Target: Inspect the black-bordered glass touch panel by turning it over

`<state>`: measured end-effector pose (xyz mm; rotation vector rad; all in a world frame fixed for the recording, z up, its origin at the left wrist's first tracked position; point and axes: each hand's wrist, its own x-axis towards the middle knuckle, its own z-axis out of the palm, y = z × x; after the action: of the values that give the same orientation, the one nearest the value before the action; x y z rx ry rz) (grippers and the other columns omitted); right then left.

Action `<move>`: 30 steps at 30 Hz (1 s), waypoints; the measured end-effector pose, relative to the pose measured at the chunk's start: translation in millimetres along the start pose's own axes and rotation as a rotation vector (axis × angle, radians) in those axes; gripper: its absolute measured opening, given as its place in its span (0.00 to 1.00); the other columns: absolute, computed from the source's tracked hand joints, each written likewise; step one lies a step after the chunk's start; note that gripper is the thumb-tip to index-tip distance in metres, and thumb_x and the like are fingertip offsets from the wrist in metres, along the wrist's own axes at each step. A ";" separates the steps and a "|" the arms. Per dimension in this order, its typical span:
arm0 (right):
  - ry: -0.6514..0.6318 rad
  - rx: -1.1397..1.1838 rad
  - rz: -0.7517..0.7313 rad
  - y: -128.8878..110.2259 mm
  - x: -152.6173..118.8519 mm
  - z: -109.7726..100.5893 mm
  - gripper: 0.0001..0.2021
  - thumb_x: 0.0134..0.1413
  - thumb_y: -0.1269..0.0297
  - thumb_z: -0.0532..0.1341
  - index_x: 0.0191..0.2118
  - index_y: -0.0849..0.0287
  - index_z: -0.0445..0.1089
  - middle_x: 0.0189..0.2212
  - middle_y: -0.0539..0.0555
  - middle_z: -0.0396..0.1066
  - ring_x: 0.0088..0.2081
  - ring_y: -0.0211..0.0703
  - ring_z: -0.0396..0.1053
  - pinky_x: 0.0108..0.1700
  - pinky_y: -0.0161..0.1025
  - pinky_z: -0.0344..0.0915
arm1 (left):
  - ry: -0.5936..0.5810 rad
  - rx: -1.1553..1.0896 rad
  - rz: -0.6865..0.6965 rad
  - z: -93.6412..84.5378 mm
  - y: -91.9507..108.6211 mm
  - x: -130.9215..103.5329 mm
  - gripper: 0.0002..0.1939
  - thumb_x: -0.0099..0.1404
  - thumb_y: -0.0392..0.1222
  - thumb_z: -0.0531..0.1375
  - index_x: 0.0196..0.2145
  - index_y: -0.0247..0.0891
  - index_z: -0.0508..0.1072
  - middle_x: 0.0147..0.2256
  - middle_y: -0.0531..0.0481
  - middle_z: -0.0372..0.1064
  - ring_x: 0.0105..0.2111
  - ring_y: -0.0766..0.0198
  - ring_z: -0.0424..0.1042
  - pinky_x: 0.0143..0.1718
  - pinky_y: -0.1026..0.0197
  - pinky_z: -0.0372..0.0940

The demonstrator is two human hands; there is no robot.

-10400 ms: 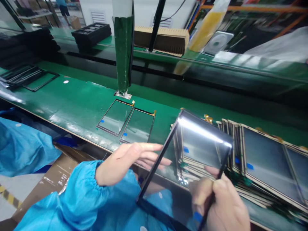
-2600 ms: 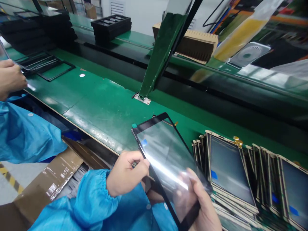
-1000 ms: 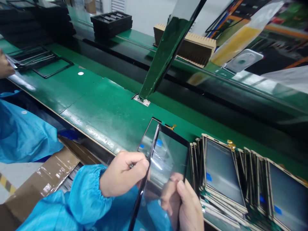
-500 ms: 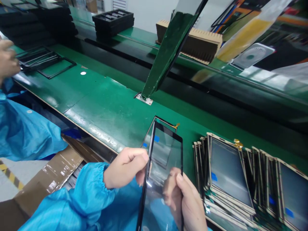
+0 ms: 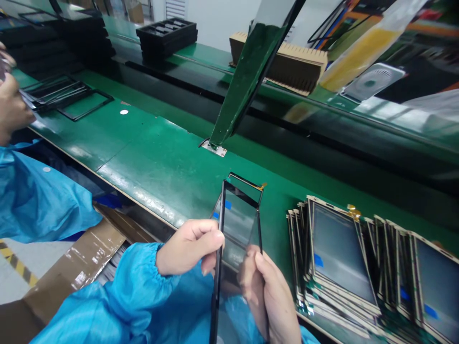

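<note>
L hand [image 5: 191,246]: pinching glass panel [image 5: 233,267], L edge
R hand [image 5: 279,296]: gripping R edge
Glass panel: tilted, btwn hands
2nd panel [image 5: 245,179]: on bench [image 5: 161,160], just beyond hands
Screens [image 5: 340,253]: stacked, rt. of R hand

Factory workshop, assembly-line sort

Long green counter [image 5: 150,157] runs across the room. Two people along one side, both in blue smocks [image 5: 43,196]. Rows of look-alike framed screens [image 5: 342,248] at right; black trays [image 5: 167,36] stacked behind. Open cardboard box [image 5: 71,267] by the counter edge. Yellow-and-black striped tape [image 5: 16,263] on floor [image 5: 36,251]. Orange-framed shelving [image 5: 366,18] at back.
</note>
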<state>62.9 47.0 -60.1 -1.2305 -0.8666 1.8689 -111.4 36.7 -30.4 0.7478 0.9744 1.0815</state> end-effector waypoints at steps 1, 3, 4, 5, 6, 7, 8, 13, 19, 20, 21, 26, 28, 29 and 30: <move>-0.004 0.002 0.000 0.7 0.2 0.0 0.14 0.56 0.51 0.61 0.33 0.59 0.65 0.14 0.46 0.63 0.15 0.34 0.57 0.18 0.29 0.57 | 0.002 -0.001 0.003 0.0 -0.1 0.0 0.28 0.55 0.67 0.58 0.20 0.36 0.61 0.11 0.58 0.57 0.11 0.75 0.53 0.14 0.70 0.49; -0.014 -0.002 -0.001 1.0 0.2 0.7 0.14 0.57 0.51 0.60 0.33 0.59 0.66 0.13 0.46 0.61 0.15 0.34 0.55 0.18 0.28 0.57 | 0.000 -0.006 0.008 0.1 -0.3 -0.2 0.28 0.55 0.66 0.58 0.20 0.36 0.61 0.11 0.58 0.56 0.11 0.76 0.53 0.14 0.71 0.48; -0.014 -0.006 -0.004 0.7 0.4 1.0 0.14 0.58 0.51 0.59 0.34 0.59 0.66 0.12 0.46 0.61 0.14 0.33 0.54 0.18 0.28 0.57 | -0.004 -0.009 0.012 0.1 -0.5 -0.4 0.28 0.56 0.66 0.58 0.20 0.36 0.61 0.11 0.58 0.56 0.11 0.76 0.52 0.14 0.71 0.48; -0.013 -0.011 -0.008 0.2 0.7 1.1 0.14 0.58 0.51 0.59 0.33 0.59 0.66 0.12 0.46 0.61 0.14 0.33 0.53 0.18 0.29 0.57 | -0.008 -0.012 0.015 0.1 -0.9 -0.6 0.28 0.56 0.66 0.58 0.20 0.36 0.62 0.11 0.59 0.55 0.11 0.76 0.52 0.14 0.71 0.47; -0.016 -0.017 -0.011 -0.4 1.1 1.2 0.15 0.57 0.51 0.60 0.33 0.59 0.66 0.13 0.46 0.61 0.14 0.33 0.53 0.19 0.29 0.58 | -0.010 -0.015 0.020 0.1 -1.3 -0.9 0.28 0.56 0.65 0.58 0.20 0.36 0.62 0.11 0.59 0.55 0.11 0.76 0.52 0.14 0.71 0.47; -0.022 -0.023 -0.015 -1.1 1.7 1.1 0.15 0.55 0.51 0.61 0.32 0.59 0.66 0.13 0.46 0.62 0.13 0.33 0.52 0.19 0.30 0.59 | -0.011 -0.017 0.023 0.1 -1.8 -1.2 0.28 0.56 0.65 0.58 0.20 0.36 0.61 0.10 0.59 0.54 0.11 0.76 0.51 0.14 0.71 0.47; -0.027 -0.027 -0.018 -1.7 2.3 0.9 0.15 0.54 0.50 0.62 0.31 0.59 0.66 0.13 0.46 0.62 0.13 0.33 0.53 0.19 0.31 0.60 | -0.011 -0.018 0.027 0.2 -2.2 -1.4 0.28 0.56 0.65 0.58 0.20 0.36 0.61 0.10 0.59 0.54 0.11 0.76 0.51 0.14 0.71 0.46; -0.016 0.021 -0.015 -3.3 2.0 2.1 0.16 0.55 0.51 0.62 0.28 0.59 0.64 0.13 0.46 0.61 0.14 0.33 0.54 0.17 0.29 0.59 | -0.009 -0.038 0.040 0.3 -4.5 -0.9 0.28 0.56 0.65 0.59 0.21 0.36 0.62 0.10 0.59 0.54 0.11 0.76 0.50 0.14 0.70 0.45; 0.064 0.079 0.078 -9.1 -4.3 11.9 0.16 0.53 0.50 0.63 0.32 0.59 0.64 0.14 0.44 0.58 0.14 0.31 0.52 0.17 0.27 0.56 | 0.004 -0.095 0.094 -1.5 -14.7 3.8 0.27 0.57 0.64 0.59 0.21 0.35 0.62 0.10 0.60 0.53 0.10 0.77 0.48 0.13 0.70 0.44; 0.079 0.084 0.079 -10.3 -5.1 13.6 0.16 0.53 0.51 0.63 0.33 0.59 0.64 0.14 0.44 0.58 0.14 0.30 0.52 0.17 0.27 0.56 | 0.005 -0.106 0.107 -1.6 -16.4 4.4 0.27 0.57 0.64 0.59 0.21 0.35 0.62 0.10 0.60 0.53 0.10 0.77 0.47 0.13 0.70 0.43; 0.086 0.084 0.072 -11.3 -5.7 14.8 0.15 0.53 0.51 0.63 0.33 0.59 0.64 0.14 0.44 0.59 0.14 0.30 0.52 0.17 0.26 0.55 | 0.004 -0.117 0.121 -1.6 -17.8 4.9 0.27 0.57 0.64 0.59 0.21 0.35 0.63 0.10 0.60 0.53 0.10 0.77 0.46 0.13 0.70 0.43; 0.067 0.069 0.059 -9.3 -3.9 12.5 0.16 0.53 0.51 0.63 0.33 0.59 0.64 0.14 0.44 0.60 0.14 0.30 0.53 0.17 0.26 0.54 | 0.009 -0.161 0.189 -0.6 -23.6 5.9 0.26 0.59 0.62 0.58 0.20 0.35 0.62 0.10 0.60 0.51 0.09 0.78 0.44 0.12 0.70 0.42; 0.029 0.066 0.067 -6.3 -1.7 9.4 0.16 0.52 0.50 0.63 0.33 0.59 0.64 0.14 0.45 0.60 0.13 0.30 0.52 0.16 0.27 0.55 | 0.016 -0.184 0.214 -0.1 -26.8 6.1 0.26 0.59 0.62 0.58 0.20 0.34 0.62 0.10 0.61 0.50 0.09 0.78 0.44 0.12 0.70 0.43; 0.014 0.063 0.070 -5.1 -0.6 7.9 0.17 0.52 0.49 0.64 0.33 0.59 0.64 0.14 0.45 0.61 0.13 0.31 0.53 0.17 0.28 0.56 | 0.020 -0.195 0.221 0.1 -28.5 6.2 0.26 0.60 0.61 0.58 0.20 0.34 0.63 0.09 0.61 0.50 0.09 0.78 0.44 0.12 0.70 0.43; 0.006 0.056 0.072 -4.3 0.4 6.6 0.17 0.52 0.49 0.64 0.33 0.59 0.64 0.14 0.46 0.62 0.14 0.31 0.53 0.17 0.28 0.57 | 0.027 -0.208 0.226 0.2 -30.2 6.2 0.26 0.60 0.61 0.58 0.20 0.34 0.63 0.10 0.60 0.51 0.09 0.77 0.46 0.13 0.70 0.45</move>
<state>57.5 48.6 -54.6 -1.2471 -0.7703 1.9317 -99.0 33.2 -58.4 0.6844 0.7983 1.3702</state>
